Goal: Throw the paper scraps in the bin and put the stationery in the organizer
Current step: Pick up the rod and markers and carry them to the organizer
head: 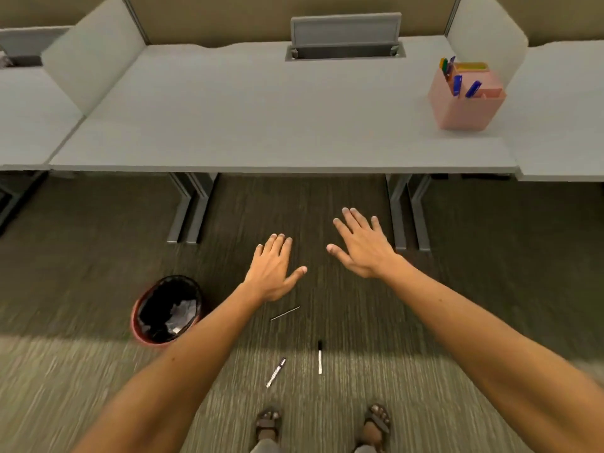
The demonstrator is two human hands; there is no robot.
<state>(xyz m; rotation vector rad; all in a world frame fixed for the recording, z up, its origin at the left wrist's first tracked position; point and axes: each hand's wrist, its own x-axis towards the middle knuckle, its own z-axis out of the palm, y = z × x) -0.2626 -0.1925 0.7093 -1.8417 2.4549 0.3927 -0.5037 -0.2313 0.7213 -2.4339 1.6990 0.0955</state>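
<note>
Left hand: I see it stretched out over the carpet, palm down, fingers straight and together, thumb out, grasping nothing
Right hand: also palm down over the carpet, fingers spread wide, released, a little farther out than the left one
Bin: red, lined with a black bag, standing on the carpet left of my left forearm; I make out something pale inside but cannot tell what
Thin rod: a slim grey stick lying slanted on the carpet just near of the left hand
Marker with black cap: on the carpet between my forearms, cap pointing far
Second marker: on the carpet left of the first, tilted, dark cap toward the far right
Organizer: pink box on the far right of the desk, with blue pens standing in it
Feet: in sandals at the near edge
</note>
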